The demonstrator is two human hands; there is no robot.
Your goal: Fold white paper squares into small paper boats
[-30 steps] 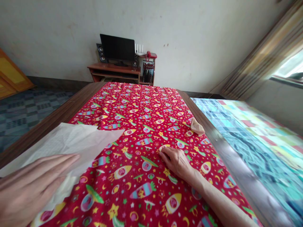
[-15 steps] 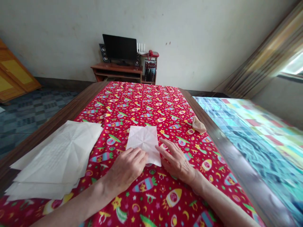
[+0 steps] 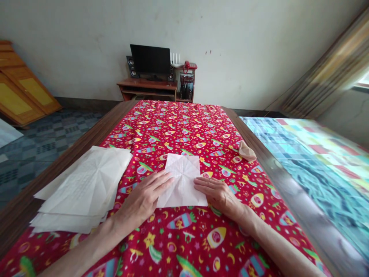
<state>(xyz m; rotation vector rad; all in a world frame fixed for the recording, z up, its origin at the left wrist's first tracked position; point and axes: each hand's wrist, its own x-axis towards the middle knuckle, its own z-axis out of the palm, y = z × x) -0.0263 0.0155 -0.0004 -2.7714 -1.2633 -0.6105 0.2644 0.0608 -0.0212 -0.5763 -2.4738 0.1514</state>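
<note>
A creased white sheet of paper (image 3: 184,184) lies flat on the red patterned cloth (image 3: 184,246), with fold lines meeting near its middle. My left hand (image 3: 150,190) rests on the sheet's left edge, fingers stretched out and pointing inward. On the opposite edge, the fingertips of my right hand (image 3: 220,192) lie flat on the paper, fingers extended and close together. Neither hand grips anything. A stack of larger creased papers (image 3: 83,188) is to the left of my left hand. Beyond my right hand sits a small folded paper piece (image 3: 246,151).
The cloth covers a dark wooden table (image 3: 95,132). Past its far end, a desk (image 3: 147,85) bears a monitor (image 3: 150,59), and a red telephone (image 3: 190,65) stands beside it. On the right is a bed (image 3: 305,154); on the left, a wooden cabinet (image 3: 25,86).
My left hand has shifted from the sheet's near edge to its left side, its curled fingers now straightened. My right fingers have come down onto the right edge. The view has turned slightly left.
</note>
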